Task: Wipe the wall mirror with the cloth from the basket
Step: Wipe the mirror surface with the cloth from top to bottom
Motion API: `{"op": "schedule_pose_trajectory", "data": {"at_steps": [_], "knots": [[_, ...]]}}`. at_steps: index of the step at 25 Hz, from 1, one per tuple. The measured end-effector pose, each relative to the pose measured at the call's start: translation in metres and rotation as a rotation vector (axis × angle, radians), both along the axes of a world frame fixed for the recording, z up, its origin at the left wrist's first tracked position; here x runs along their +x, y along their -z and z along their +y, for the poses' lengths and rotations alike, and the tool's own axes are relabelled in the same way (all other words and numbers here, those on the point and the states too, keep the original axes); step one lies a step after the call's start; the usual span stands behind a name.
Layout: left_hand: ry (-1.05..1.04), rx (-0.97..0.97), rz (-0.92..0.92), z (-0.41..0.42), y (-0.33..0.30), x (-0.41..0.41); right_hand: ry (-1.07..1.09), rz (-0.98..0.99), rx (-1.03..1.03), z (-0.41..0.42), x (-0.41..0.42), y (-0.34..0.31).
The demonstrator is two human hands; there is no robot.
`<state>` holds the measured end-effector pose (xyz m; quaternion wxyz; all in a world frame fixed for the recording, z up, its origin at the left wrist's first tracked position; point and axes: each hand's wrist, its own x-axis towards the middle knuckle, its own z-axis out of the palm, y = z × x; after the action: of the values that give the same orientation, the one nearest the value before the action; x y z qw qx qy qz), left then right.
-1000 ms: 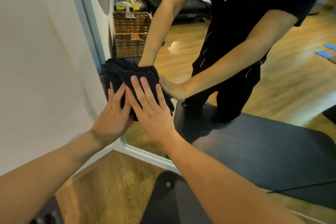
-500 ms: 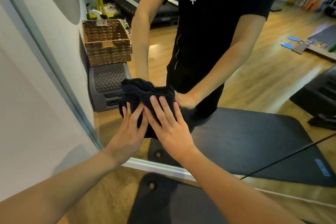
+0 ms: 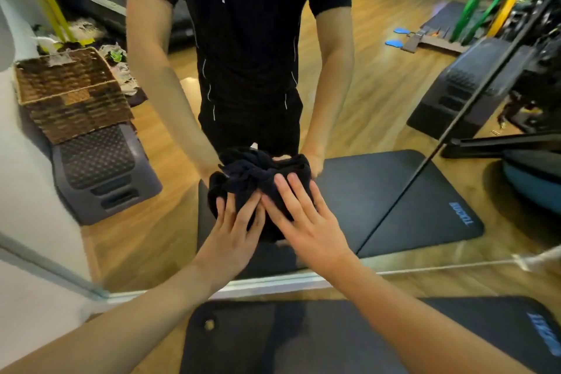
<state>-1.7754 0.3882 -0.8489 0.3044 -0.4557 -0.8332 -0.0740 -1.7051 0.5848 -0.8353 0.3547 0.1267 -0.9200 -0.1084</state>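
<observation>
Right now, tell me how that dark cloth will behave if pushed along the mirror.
The dark cloth is bunched in soft folds, so it is probably floppy and may shift shape. Both the left hand and right hand press it flat-fingered against the mirror; on smooth glass it likely slides easily.

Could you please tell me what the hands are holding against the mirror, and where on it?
Both the left hand and right hand press flat on the lower back of the bunched dark cloth.
</observation>
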Motion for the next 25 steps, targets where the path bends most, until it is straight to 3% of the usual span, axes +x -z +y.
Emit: {"op": "schedule_pose_trajectory", "data": {"at_steps": [6,12,18,25], "knots": [[0.078,0.071,-0.012,0.102,0.006,0.029,0.077,0.056,0.009,0.091,0.042,0.007],[0.049,0.039,0.104,0.180,0.021,0.053,0.116,0.099,-0.025,0.161,0.072,0.009],[0.104,0.107,0.148,0.198,0.046,0.049,0.127,0.059,-0.124,0.173,0.071,0.033],[0.110,0.068,0.193,0.198,0.115,0.047,0.125,0.011,-0.192,0.169,0.069,0.117]]}}
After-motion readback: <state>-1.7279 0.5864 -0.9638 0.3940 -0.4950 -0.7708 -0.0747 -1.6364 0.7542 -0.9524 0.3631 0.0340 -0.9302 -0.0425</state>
